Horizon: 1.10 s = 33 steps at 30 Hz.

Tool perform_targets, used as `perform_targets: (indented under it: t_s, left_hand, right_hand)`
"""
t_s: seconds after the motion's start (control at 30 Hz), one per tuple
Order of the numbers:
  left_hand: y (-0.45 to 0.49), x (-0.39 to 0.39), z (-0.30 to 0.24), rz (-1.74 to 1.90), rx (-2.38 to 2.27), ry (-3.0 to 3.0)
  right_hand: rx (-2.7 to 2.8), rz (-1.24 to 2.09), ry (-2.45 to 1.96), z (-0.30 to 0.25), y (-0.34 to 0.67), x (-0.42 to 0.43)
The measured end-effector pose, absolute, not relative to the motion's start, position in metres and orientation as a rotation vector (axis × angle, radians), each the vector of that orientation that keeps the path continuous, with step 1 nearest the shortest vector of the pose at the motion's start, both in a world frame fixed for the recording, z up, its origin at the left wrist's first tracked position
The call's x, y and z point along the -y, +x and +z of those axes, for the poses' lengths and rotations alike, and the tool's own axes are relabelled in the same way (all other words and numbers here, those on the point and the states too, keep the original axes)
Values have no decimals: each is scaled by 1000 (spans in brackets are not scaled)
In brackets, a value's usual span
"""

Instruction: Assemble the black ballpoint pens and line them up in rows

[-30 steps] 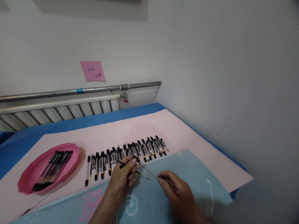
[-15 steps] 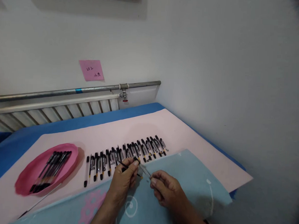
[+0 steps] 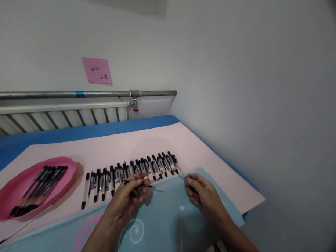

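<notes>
My left hand (image 3: 129, 194) is closed on a thin pen refill (image 3: 152, 187), dark with a yellowish band and a pale end pointing right. Other dark bits in that hand are partly hidden by my fingers. My right hand (image 3: 201, 191) pinches the near end of a slim clear pen barrel (image 3: 181, 171). Its far end reaches up and left to the end of the row of pens (image 3: 111, 181), and I cannot tell whether it touches them. The row lies just beyond both hands, with black-capped clear pens and small clear parts side by side.
At the left, a pink oval dish (image 3: 69, 166) holds several dark pens. A thin stick (image 3: 26, 224) lies in front of it. Pale pink sheet (image 3: 101, 147) and light-blue cloth (image 3: 159, 225) cover the table. Walls, a radiator (image 3: 60, 118) and a pipe (image 3: 108, 94) border it.
My hands have moved apart. The right hand has drawn right and up with the clear barrel, away from my left hand, which keeps the refill. The view has shifted slightly right.
</notes>
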<state>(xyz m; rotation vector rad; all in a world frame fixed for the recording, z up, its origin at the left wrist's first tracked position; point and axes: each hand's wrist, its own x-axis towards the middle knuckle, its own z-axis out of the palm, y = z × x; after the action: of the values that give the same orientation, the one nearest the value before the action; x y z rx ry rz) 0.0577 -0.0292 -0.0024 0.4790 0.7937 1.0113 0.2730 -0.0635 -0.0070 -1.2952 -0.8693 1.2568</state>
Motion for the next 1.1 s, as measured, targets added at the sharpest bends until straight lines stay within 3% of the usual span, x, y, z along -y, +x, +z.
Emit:
perform_targets:
  t_s: [0.17,0.4,0.67,1.1]
  left_hand:
    - [57,28,0,982,-867,427]
    - [76,10,15,965,-868,617]
    - [79,0,-4,970,-959,661]
    - [73,1,-9,923,-982,621]
  right_hand:
    - [980,1091,-1373,-12,282,61]
    - [1345,390,-1850,-6,331,-3]
    - [1531,286,-2048,-35,331,-31]
    - [1820,193,-2052,-37,323,-25]
